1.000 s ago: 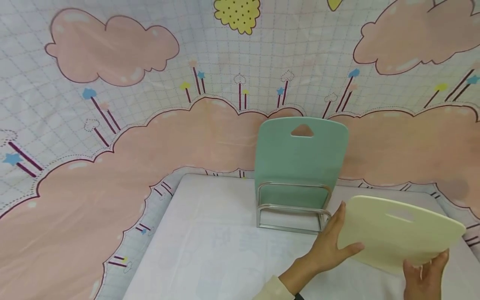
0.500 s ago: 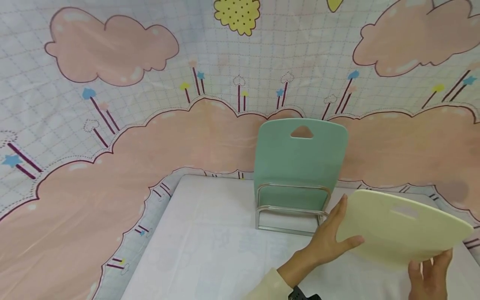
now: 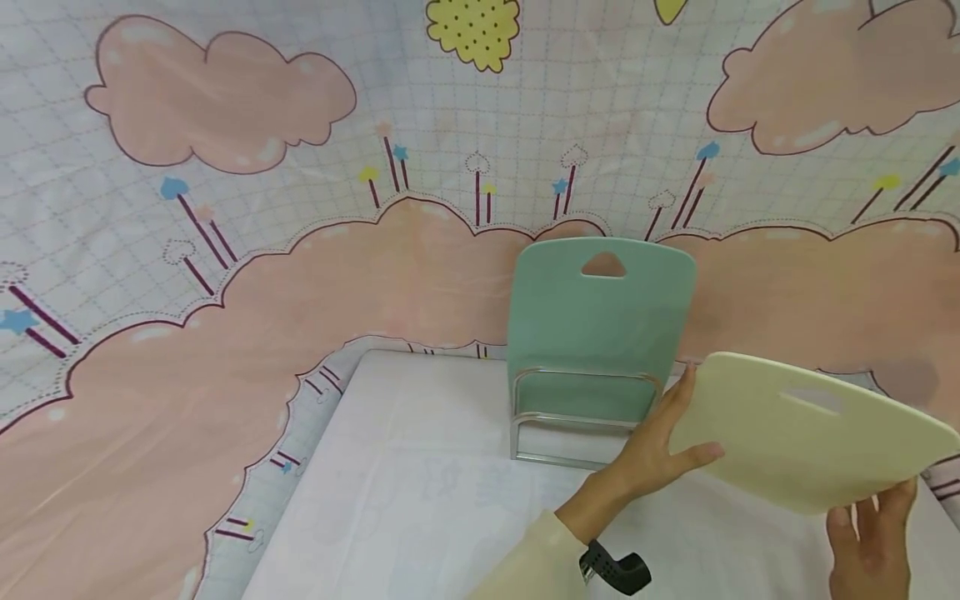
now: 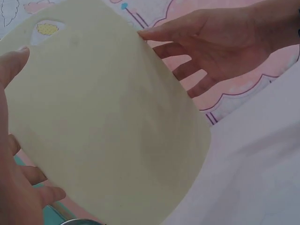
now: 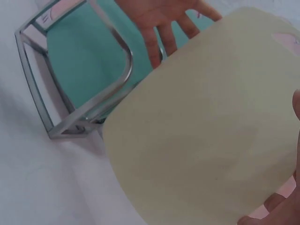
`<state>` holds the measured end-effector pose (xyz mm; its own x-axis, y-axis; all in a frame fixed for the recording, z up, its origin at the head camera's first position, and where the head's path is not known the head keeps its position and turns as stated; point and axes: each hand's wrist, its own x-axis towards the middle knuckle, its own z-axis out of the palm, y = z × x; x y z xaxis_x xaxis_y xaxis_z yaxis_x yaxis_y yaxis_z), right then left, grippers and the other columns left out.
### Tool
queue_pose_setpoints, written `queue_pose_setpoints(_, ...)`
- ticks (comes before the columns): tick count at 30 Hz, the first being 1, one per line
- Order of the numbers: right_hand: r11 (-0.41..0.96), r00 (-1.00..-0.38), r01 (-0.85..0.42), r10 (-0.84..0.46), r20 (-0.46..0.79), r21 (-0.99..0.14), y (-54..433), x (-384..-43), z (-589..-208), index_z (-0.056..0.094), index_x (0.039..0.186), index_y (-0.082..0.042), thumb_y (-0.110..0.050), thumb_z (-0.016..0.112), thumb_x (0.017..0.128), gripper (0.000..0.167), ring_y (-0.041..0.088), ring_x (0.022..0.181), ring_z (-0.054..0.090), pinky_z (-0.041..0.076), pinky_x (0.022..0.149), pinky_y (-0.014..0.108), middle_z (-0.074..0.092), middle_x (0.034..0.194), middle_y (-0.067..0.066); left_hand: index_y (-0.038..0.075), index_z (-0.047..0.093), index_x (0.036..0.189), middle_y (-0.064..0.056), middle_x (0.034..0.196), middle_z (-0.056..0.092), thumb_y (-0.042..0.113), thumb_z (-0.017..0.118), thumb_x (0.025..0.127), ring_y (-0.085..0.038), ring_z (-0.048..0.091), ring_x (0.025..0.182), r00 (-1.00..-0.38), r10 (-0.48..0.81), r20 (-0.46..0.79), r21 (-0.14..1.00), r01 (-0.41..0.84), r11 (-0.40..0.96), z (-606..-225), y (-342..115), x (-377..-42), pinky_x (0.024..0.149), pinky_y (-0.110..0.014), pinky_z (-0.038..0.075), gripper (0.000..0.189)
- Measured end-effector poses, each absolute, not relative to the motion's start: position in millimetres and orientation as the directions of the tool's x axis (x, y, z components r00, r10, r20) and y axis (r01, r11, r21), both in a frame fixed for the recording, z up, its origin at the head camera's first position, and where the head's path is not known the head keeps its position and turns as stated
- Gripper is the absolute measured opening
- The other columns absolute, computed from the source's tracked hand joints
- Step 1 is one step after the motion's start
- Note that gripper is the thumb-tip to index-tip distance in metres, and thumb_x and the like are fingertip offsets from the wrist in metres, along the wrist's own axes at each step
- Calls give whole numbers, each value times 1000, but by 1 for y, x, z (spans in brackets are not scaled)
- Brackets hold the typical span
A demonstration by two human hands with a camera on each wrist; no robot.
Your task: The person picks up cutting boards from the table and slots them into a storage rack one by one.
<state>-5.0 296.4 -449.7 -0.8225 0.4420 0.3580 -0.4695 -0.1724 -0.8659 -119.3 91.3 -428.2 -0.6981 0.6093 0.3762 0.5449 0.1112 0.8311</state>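
A pale yellow cutting board (image 3: 795,442) is held tilted above the table at the right. My left hand (image 3: 652,454) grips its left edge, thumb on the near face and fingers at the edge. At the lower right edge, my right hand (image 3: 870,537) holds it between thumb and fingers. The left wrist view shows the right hand (image 4: 225,47) along the board's opposite long edge. A green cutting board (image 3: 603,325) stands upright in a metal wire rack (image 3: 515,437), just left of my left hand, which hides the rack's lower right part.
The rack stands on a white-covered table (image 3: 420,500). Behind the table hangs a patterned cloth (image 3: 420,275) with pink clouds. A black band (image 3: 615,571) is on my left wrist.
The yellow cutting board has risen and shifted slightly right, with both hands moving up along with it. The green board and the rack have stayed in place.
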Motion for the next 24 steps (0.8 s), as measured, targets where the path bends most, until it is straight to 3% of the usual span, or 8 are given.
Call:
queue_pose_setpoints(5,-238,-817,-532,396,419,-813,295,-11,-452,22,153,-11,22,32,87,74,27,142,11,0,113,27,16,153,12,20,-6,154,10,159,-3,18,61,92,-12,5,143,-711,580,399,831,547,99,-431,89,-123,113,-36,18,91)
queue_pose_setpoints(15,-149,-894,-316,377,241,-937,293,-7,-452,12,154,-28,12,34,98,73,21,145,4,2,112,29,9,158,4,23,-6,154,4,160,1,16,61,93,-12,8,143,-734,549,399,844,529,94,-436,80,-121,113,-35,18,91)
queue_pose_setpoints(19,-132,-902,-308,357,245,-942,291,-9,-452,10,154,-29,11,35,98,73,21,145,3,5,112,28,9,158,3,24,-5,154,5,160,1,17,59,93,-12,8,143,-736,543,405,842,531,91,-437,77,-122,113,-35,17,89)
queue_pose_setpoints(24,-117,-909,-316,322,265,-942,292,-12,-452,10,154,-29,13,34,97,74,20,145,-1,0,111,29,6,159,1,22,-6,154,2,160,0,16,58,94,-13,7,143,-732,541,415,841,535,79,-443,74,-121,114,-35,17,88)
